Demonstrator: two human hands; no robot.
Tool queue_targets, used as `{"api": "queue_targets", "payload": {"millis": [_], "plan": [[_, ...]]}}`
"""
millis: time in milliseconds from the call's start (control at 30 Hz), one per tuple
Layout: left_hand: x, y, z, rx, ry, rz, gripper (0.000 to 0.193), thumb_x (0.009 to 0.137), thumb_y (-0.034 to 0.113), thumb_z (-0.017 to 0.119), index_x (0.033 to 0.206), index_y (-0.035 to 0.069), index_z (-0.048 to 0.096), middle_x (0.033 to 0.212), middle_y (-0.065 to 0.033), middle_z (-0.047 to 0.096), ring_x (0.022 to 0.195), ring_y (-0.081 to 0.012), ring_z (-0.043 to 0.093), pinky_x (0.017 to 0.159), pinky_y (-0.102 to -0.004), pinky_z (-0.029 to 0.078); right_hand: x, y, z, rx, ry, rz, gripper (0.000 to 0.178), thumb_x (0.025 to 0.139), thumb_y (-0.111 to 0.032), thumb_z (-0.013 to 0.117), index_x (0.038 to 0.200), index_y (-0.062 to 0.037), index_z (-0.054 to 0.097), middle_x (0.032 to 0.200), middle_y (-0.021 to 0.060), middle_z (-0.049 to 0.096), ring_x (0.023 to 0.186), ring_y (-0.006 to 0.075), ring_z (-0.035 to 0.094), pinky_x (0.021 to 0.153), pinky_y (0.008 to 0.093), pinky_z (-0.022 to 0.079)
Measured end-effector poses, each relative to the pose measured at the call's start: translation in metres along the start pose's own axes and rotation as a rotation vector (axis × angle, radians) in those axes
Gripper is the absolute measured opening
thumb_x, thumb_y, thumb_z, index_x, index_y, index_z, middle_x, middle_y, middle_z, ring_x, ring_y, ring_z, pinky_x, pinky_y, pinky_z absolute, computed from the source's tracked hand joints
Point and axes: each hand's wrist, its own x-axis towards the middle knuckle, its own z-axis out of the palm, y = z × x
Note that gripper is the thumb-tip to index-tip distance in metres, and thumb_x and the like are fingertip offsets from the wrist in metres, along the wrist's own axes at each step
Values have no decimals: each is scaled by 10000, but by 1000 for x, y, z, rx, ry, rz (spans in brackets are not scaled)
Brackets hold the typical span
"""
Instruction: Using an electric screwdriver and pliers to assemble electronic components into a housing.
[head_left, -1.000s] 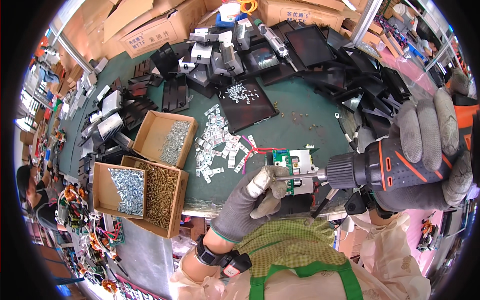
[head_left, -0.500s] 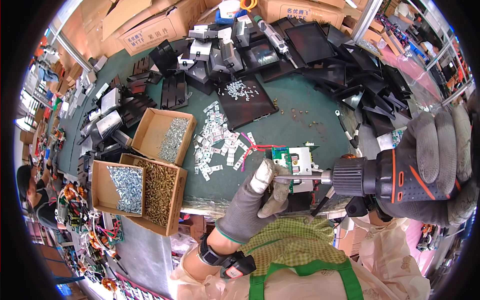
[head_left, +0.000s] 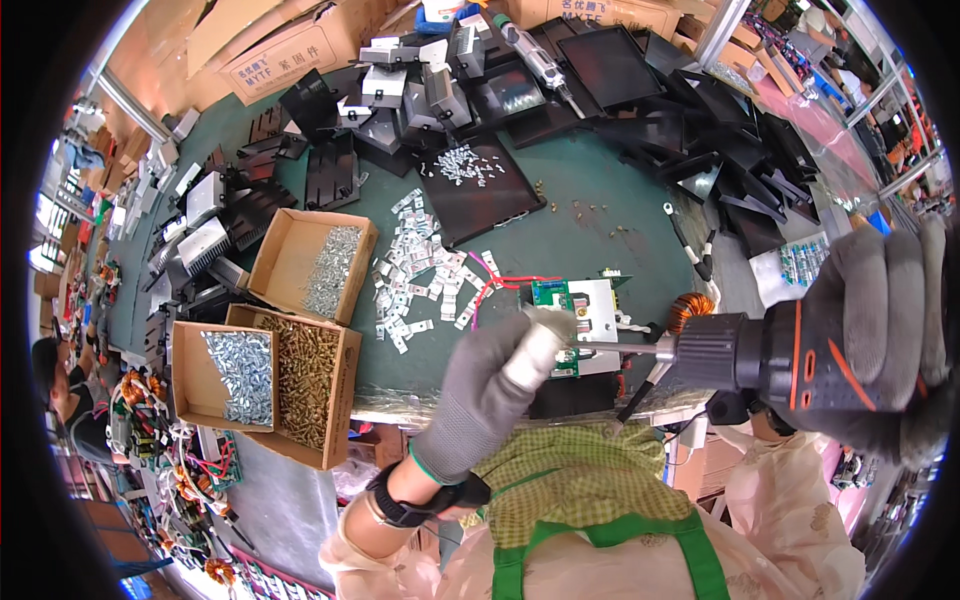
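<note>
My right hand (head_left: 875, 310), in a grey glove, is wrapped round a black and orange power drill (head_left: 722, 352) that lies sideways and points left. Its long steel bit (head_left: 632, 347) reaches across a green circuit board (head_left: 552, 296) with a pale metal plate (head_left: 598, 312) on its right side. My left hand (head_left: 490, 375), in a grey glove with white wrapping on a digit, is closed at the bit's tip. What its fingers pinch, if anything, is hidden. Red and purple wires (head_left: 490, 285) run left from the board.
Left of the board lie scattered white metal clips (head_left: 415, 265). Cardboard boxes (head_left: 345, 400) of screws stand at the left. Behind are a black panel bearing loose screws (head_left: 485, 215), stacked black panels (head_left: 610, 65) and another power screwdriver (head_left: 535, 55). A copper coil (head_left: 690, 310) sits behind the drill.
The view has shifted slightly, so the table things sit further left. The drill and its bit have drawn a little to the right, and my left wrist has turned, with its fingers more curled under.
</note>
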Motion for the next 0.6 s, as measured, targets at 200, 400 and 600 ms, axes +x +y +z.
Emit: {"api": "queue_targets", "payload": {"millis": [200,400,600], "plan": [[24,3,1,1051,-112,295,741,663,448,766,1239,41,542,562,-81,523,494,-196,574,494,-308,449,3,10,-1,-24,-52,22,706,804,-184,655,1341,30,250,782,13,491,572,84,526,531,233,482],[36,9,9,1145,-174,227,709,666,433,749,1234,60,548,608,-82,585,539,-253,603,492,-363,458,5,21,0,-31,-99,24,720,806,-194,653,1351,27,237,788,14,495,564,83,529,518,229,487],[35,11,13,1142,-214,70,660,703,446,726,1208,53,563,609,-66,589,552,-244,608,491,-358,457,11,26,-1,-31,-159,-3,763,790,-196,684,1359,29,229,792,19,507,557,88,544,506,230,503]]}}
